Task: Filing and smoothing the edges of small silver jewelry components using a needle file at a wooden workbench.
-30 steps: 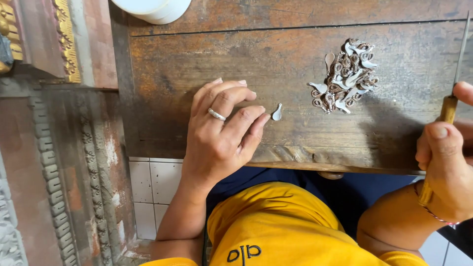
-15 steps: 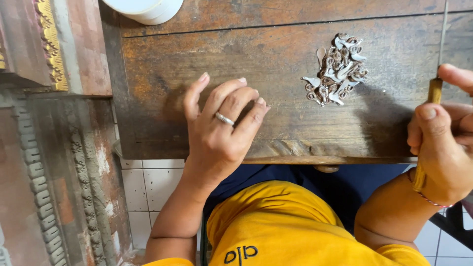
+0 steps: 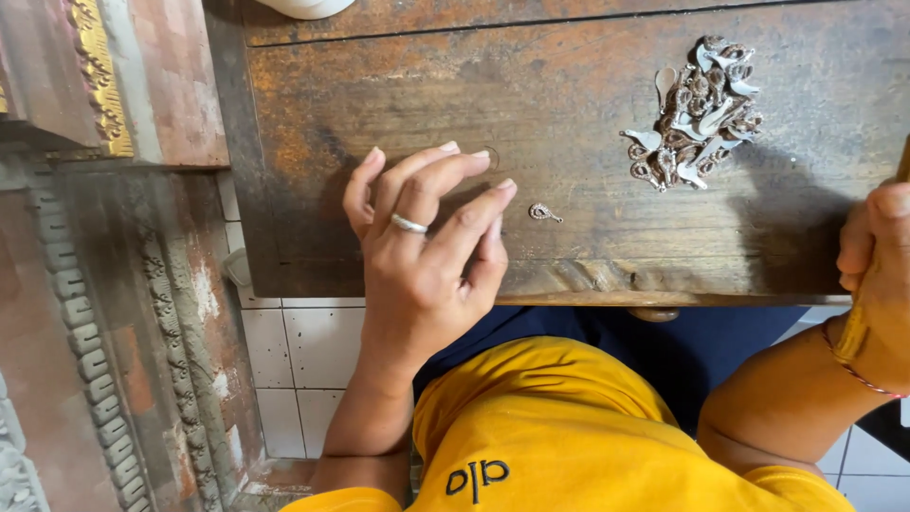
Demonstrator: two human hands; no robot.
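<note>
Two bare hands are over the worn, dark brown wooden worktop [image 3: 607, 123] in the head view, the only view on offer. The left hand [image 3: 427, 242], a silver ring on one finger, lies palm down near the worktop's near edge, fingers spread and stretched out, holding nothing. Just to the right of its fingertips, not touching them, there's a single small silver curled filigree piece [image 3: 544, 212] lying flat on the wood, on its own.

Further right and farther from the person sits a heap of small silver filigree pieces [image 3: 694, 112], scrolls and little leaf shapes tangled together, well apart from the lone piece.

Over at the right edge, the right hand [image 3: 877, 284] is only partly in frame, with a thin red bracelet at the wrist. Its grip is closed around a yellowish wooden tool handle [image 3: 856, 327] that runs up through the fist; the tool's working end is cut off by the frame, so its kind can't be told.

At the far edge, a white rounded vessel [image 3: 303, 7] just peeks in. To the left stands a carved, weathered ornamental frame with gilded trim [image 3: 95, 85]. Below the worktop, white floor tiles [image 3: 303, 360] show, and the person's yellow shirt [image 3: 569, 436] fills the near foreground.
</note>
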